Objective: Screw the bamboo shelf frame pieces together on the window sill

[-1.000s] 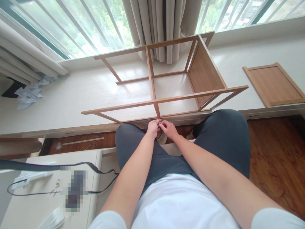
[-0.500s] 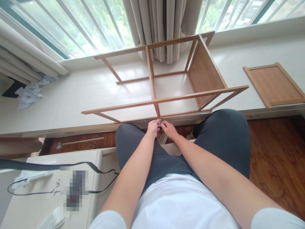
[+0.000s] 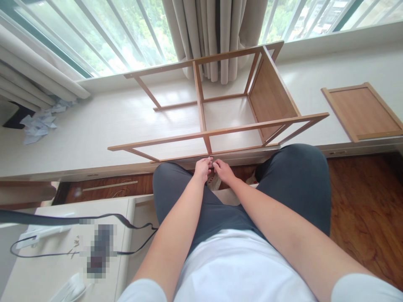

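Between my knees, just below the front edge of the white window ledge [image 3: 138, 130], my two hands nearly meet. My left hand [image 3: 202, 169] has its fingers curled, with a tiny pale item at the fingertips that is too small to name. Close beside it, my right hand [image 3: 223, 170] is closed in a pinch; what it grips, if anything, cannot be made out. Right beyond the hands, a wooden shelf frame [image 3: 201, 115] lies on its side on the ledge. One wooden panel [image 3: 272, 90] is fitted at its right end.
A loose wooden panel [image 3: 363, 111] lies flat on the ledge at the right. Crumpled white paper [image 3: 39, 126] sits at the left. A white cabinet top [image 3: 47, 268] at lower left bears a black strap [image 3: 94, 217], small brownish pieces [image 3: 75, 243] and a blurred-out object [image 3: 100, 251].
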